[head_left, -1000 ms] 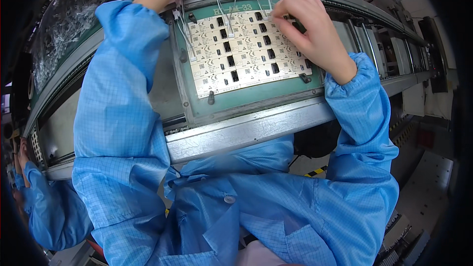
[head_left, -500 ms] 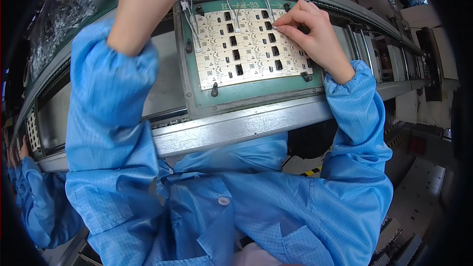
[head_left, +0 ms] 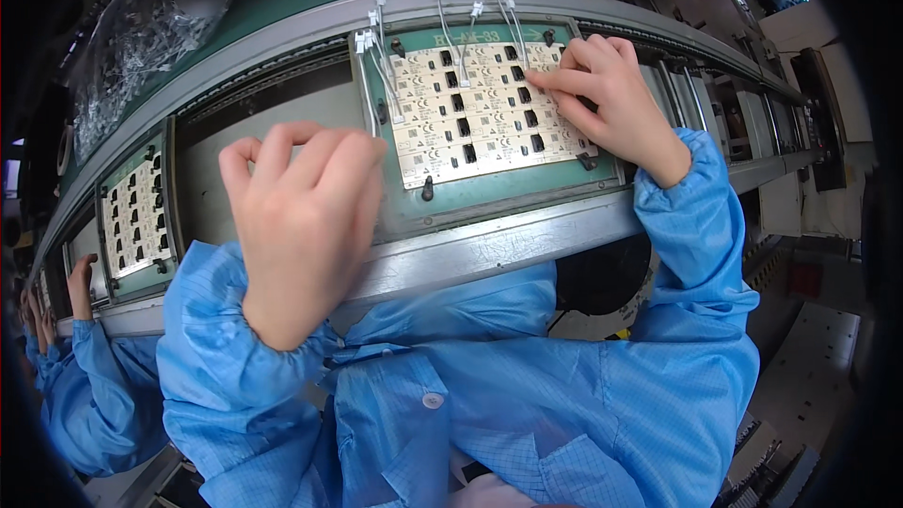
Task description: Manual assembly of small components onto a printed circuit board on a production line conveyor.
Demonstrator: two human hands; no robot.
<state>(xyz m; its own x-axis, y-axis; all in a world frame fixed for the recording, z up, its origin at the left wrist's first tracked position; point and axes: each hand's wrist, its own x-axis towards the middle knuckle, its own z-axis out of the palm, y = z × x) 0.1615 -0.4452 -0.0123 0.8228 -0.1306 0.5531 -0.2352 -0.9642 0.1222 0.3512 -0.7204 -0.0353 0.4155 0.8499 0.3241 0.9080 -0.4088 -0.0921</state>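
Cream-white rectangular circuit-board panel on green plate, upper centre of frame | right hand bent, fingertips at panel's upper right | left hand curled, left of centre | cannot tell whether either holds anything | white-plugged wires at panel's top

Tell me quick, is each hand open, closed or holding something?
Left hand: fingers curled, contents hidden, can't tell.
Right hand: fingertips at the white board panel, can't tell if holding anything.

A cream circuit-board panel lies flat on a green fixture, white-plugged cables along its far side.
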